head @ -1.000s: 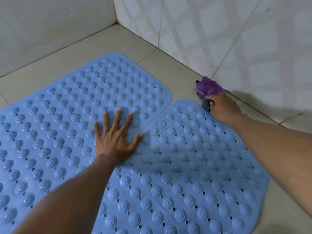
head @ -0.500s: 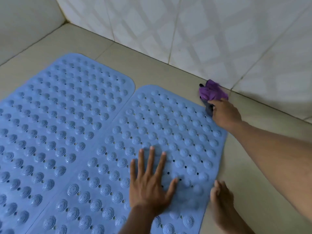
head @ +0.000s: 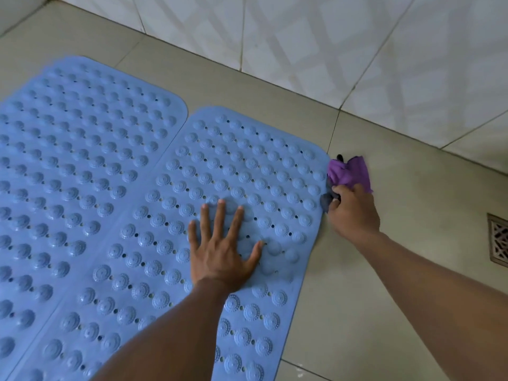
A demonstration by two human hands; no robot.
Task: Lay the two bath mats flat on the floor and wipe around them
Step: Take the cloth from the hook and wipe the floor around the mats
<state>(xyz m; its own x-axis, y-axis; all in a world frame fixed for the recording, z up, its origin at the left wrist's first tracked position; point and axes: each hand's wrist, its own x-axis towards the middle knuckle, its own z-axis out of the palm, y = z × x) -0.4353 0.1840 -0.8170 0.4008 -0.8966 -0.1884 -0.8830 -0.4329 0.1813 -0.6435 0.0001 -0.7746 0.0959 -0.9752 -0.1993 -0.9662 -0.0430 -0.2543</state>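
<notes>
two mats (head: 247, 166) flat; one cloth (head: 349, 173); two hands (head: 222, 257)

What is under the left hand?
The left hand lies flat, fingers spread, on the right mat. Its bumps and holes show all around the hand; those under the palm are covered, as is the floor beneath.

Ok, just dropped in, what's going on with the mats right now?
Two blue bath mats lie flat side by side on the tiled floor. The left hand presses palm-down on the right mat. The right hand grips a purple cloth on the floor beside that mat's far right corner, near the wall.
</notes>
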